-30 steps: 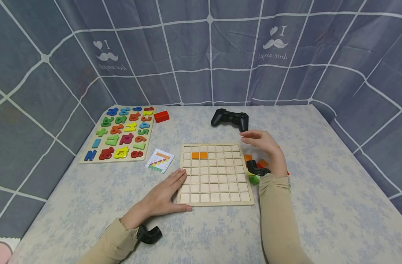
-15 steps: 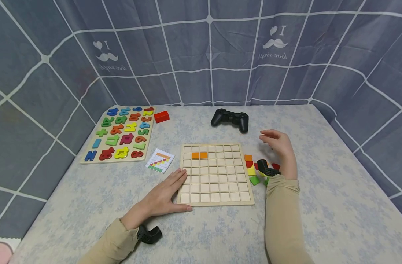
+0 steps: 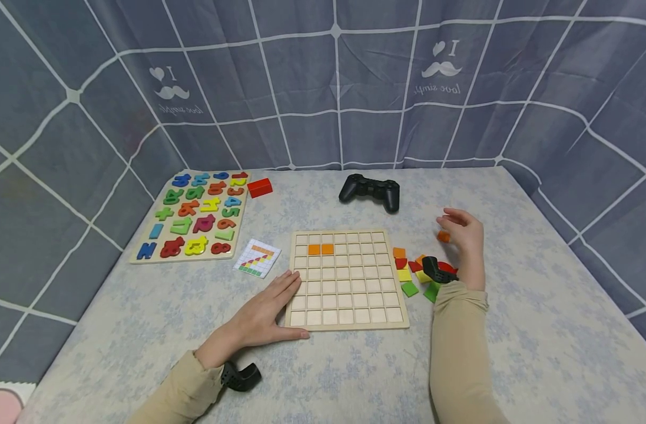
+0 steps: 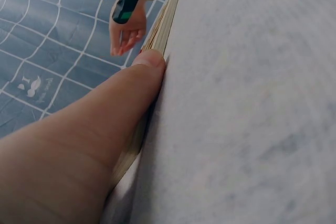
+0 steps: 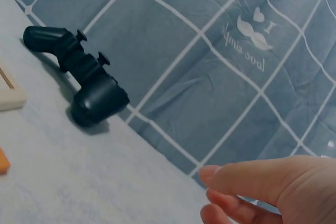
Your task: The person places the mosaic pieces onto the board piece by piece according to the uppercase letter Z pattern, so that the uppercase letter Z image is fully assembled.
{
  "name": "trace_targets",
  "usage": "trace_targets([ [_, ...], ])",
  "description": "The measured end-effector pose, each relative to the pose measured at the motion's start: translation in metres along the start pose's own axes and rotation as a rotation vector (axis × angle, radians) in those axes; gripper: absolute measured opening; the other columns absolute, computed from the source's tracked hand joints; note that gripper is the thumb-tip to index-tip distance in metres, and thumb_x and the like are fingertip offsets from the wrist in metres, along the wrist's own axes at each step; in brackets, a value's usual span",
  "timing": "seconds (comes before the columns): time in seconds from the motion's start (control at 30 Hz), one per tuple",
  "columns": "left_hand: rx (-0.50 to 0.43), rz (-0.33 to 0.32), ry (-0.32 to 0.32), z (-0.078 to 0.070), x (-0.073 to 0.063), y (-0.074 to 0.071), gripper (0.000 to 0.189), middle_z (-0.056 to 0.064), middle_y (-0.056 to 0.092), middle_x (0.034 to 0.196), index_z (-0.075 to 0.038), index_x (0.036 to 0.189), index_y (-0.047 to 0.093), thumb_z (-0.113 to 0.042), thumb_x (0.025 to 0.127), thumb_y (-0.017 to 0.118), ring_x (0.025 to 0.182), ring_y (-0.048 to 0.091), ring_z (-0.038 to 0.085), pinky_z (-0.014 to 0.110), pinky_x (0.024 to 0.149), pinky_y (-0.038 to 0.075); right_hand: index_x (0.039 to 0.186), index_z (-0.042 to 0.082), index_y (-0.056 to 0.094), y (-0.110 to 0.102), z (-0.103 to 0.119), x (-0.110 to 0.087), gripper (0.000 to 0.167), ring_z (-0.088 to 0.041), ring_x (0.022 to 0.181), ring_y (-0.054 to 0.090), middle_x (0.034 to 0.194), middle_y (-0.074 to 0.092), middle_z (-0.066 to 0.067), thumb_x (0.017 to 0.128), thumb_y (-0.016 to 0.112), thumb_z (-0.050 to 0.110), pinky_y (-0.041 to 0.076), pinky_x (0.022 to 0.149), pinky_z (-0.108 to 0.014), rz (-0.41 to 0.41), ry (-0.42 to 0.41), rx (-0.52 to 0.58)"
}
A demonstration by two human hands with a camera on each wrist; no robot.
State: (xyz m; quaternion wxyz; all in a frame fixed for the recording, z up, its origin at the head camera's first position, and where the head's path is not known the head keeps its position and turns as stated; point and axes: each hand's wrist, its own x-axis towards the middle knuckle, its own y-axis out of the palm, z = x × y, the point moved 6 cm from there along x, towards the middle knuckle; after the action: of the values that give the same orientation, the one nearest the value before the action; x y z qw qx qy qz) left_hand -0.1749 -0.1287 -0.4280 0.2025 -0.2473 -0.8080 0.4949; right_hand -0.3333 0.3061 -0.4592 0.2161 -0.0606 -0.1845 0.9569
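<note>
My left hand (image 3: 261, 312) rests at the left side of a wooden grid board (image 3: 349, 327), fingers extended over its edge. Its thumb (image 4: 149, 61) lies along the board's front edge in the left wrist view. Two orange square tiles (image 3: 320, 249) sit side by side in the second row from the back. To the right of the board, my right hand (image 3: 464, 234) hovers with loosely bent fingers near a loose orange tile (image 3: 443, 236). In the right wrist view nothing shows between its thumb and fingers (image 5: 252, 182). Red, yellow and green tiles (image 3: 410, 289) lie scattered below that wrist.
A black game controller (image 3: 370, 191) lies behind the board. On the left are a pattern card (image 3: 257, 258), a red block (image 3: 259, 188) and a letter-and-number puzzle board (image 3: 192, 215). A grey-blue gridded curtain (image 3: 312, 88) encloses the table's back and sides.
My right hand has moved rightward from near the controller, past the loose tiles, to beside the orange tile, which now shows beneath its fingers. The left hand stays on the board.
</note>
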Motion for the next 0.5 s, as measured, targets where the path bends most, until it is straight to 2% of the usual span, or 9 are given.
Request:
trace_targets([
  [0.13, -0.003, 0.002, 0.001, 0.000, 0.000, 0.000, 0.104, 0.007, 0.020, 0.155, -0.004, 0.148, 0.025, -0.070, 0.075, 0.060, 0.142, 0.011, 0.019, 0.042, 0.113, 0.022, 0.132, 0.019, 0.056, -0.006, 0.005, -0.011, 0.049, -0.017, 0.103, 0.051, 0.121, 0.055, -0.003, 0.088, 0.063, 0.039, 0.046, 0.079, -0.026, 0.000, 0.069, -0.043],
  [0.33, -0.007, 0.006, -0.005, -0.001, 0.000, 0.000, 0.105, 0.007, 0.020, 0.155, -0.004, 0.148, 0.025, -0.069, 0.075, 0.061, 0.142, 0.011, 0.019, 0.041, 0.113, 0.021, 0.136, 0.012, 0.052, -0.015, 0.026, -0.039, 0.048, -0.025, 0.116, 0.048, 0.133, 0.050, -0.011, 0.089, 0.063, 0.020, 0.044, 0.095, -0.032, 0.000, 0.184, -0.017],
  [0.5, -0.006, 0.009, -0.012, -0.001, 0.000, 0.000, 0.105, 0.006, 0.019, 0.155, -0.005, 0.149, 0.025, -0.070, 0.075, 0.060, 0.142, 0.011, 0.019, 0.042, 0.113, 0.022, 0.136, 0.007, 0.051, -0.017, 0.031, -0.047, 0.049, -0.031, 0.123, 0.043, 0.137, 0.047, -0.015, 0.089, 0.063, 0.011, 0.040, 0.102, -0.037, 0.023, 0.201, -0.031],
])
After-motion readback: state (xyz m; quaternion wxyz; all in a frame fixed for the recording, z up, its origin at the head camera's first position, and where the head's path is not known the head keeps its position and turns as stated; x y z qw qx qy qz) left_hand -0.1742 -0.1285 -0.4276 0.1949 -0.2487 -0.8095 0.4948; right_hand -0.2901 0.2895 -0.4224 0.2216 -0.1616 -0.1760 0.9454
